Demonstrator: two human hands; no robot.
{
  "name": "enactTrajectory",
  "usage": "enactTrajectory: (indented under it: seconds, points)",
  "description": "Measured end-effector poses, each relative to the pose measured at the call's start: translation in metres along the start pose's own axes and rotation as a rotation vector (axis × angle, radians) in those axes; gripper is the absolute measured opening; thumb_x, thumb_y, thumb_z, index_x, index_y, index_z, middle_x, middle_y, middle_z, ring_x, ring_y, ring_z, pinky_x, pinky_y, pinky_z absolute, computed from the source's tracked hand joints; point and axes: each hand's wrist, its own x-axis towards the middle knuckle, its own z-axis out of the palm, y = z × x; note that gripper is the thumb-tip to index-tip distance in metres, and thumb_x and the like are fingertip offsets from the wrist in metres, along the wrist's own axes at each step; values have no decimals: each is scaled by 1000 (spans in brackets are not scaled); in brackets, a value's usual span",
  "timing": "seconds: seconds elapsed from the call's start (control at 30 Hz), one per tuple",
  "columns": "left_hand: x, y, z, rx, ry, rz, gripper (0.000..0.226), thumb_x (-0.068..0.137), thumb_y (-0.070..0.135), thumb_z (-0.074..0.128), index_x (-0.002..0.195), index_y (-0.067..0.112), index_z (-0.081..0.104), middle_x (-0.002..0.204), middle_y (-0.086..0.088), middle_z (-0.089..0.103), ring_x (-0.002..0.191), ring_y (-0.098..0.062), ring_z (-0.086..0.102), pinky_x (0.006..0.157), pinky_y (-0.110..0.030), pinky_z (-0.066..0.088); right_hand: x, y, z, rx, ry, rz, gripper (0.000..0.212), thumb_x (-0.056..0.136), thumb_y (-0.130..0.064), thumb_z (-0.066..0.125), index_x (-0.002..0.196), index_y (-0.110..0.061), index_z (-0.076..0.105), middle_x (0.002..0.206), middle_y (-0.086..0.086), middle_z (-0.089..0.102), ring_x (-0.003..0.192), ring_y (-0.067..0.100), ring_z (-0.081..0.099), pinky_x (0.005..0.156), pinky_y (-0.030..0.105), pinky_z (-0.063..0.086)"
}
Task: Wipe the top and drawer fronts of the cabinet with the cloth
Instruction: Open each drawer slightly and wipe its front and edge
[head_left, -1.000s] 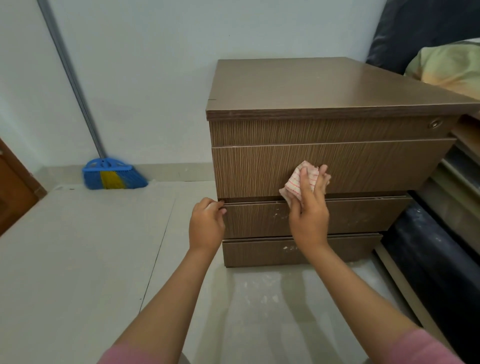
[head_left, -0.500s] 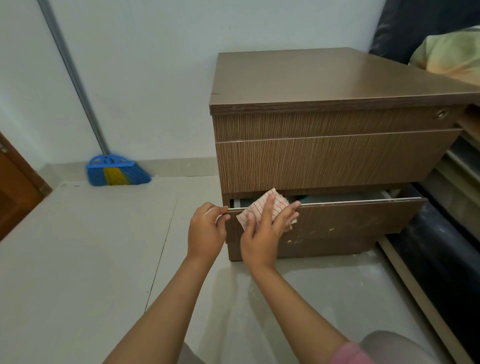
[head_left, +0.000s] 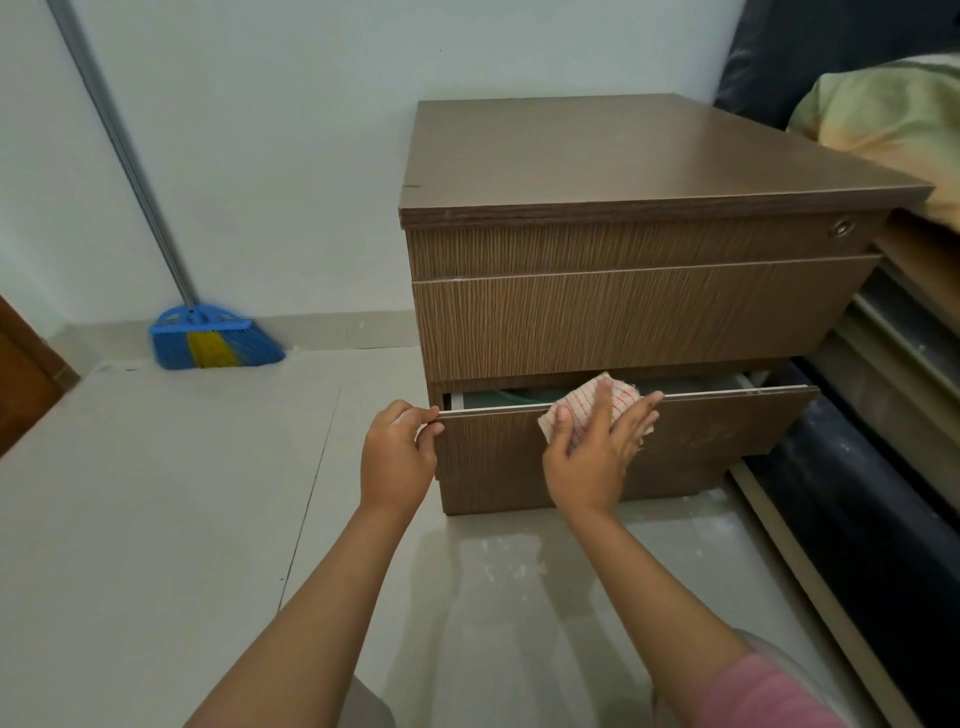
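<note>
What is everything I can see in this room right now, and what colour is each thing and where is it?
cabinet: one, brown wood grain, against the wall, centre right.
open drawer: one, brown, third front from the top, pulled partly out.
cloth: one, white with red stripes, on the open drawer's top edge.
broom: one, blue and yellow bristles, grey handle, leaning in the left corner.
bedding: one bundle, pale green and peach, right of the cabinet.
door: one, brown, far left edge.
left hand: pinches the drawer's left top corner.
right hand: presses the cloth on the drawer front, fingers straight.
</note>
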Motion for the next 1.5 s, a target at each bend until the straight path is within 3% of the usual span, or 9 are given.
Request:
enactTrajectory:
  seconds: [0.5, 0.9, 1.17, 1.33, 1.5]
  points:
    - [-2, 3, -1, 22, 1, 16, 14, 80, 5, 68, 94, 1, 70, 82, -9, 65, 75, -22, 59, 67, -29, 49, 67, 77, -88, -104, 4, 134, 64, 89, -49, 32, 147, -25, 22, 156, 19, -11, 144, 33, -11, 112, 56, 7]
    - [0, 1, 1, 51, 5, 38, 15, 79, 4, 69, 94, 0, 70, 82, -12, 65, 73, -21, 58, 67, -25, 44, 96, 110, -119, -152, 21, 164, 57, 95, -45, 36, 147, -29, 19, 157, 15, -12, 144, 30, -11, 115, 53, 4]
    - [-1, 1, 1, 37, 8, 41, 15, 79, 3, 69, 93, -1, 70, 82, -12, 65, 73, -22, 59, 66, -25, 44, 107, 116, -122, 37, 76, 240, 59, 99, -43, 30, 148, -35, 0, 157, 12, -15, 145, 30, -7, 116, 51, 11]
    - [-1, 2, 0, 53, -3, 53, 15, 79, 4, 69, 94, -1, 69, 83, -13, 65, 74, -23, 59, 68, -27, 46, 93, 95, -93, 177, 134, 323, 62, 101, -38, 24, 147, -24, -15, 154, 15, -23, 143, 36, -7, 113, 49, 9]
    - [-2, 0, 2, 64, 3, 57, 16, 80, 5, 69, 94, -1, 69, 83, -12, 65, 74, -20, 58, 67, -26, 44, 96, 96, -79, 321, 219, 543, 59, 100, -43, 18, 146, -27, -16, 156, 12, -17, 144, 34, -3, 113, 53, 10]
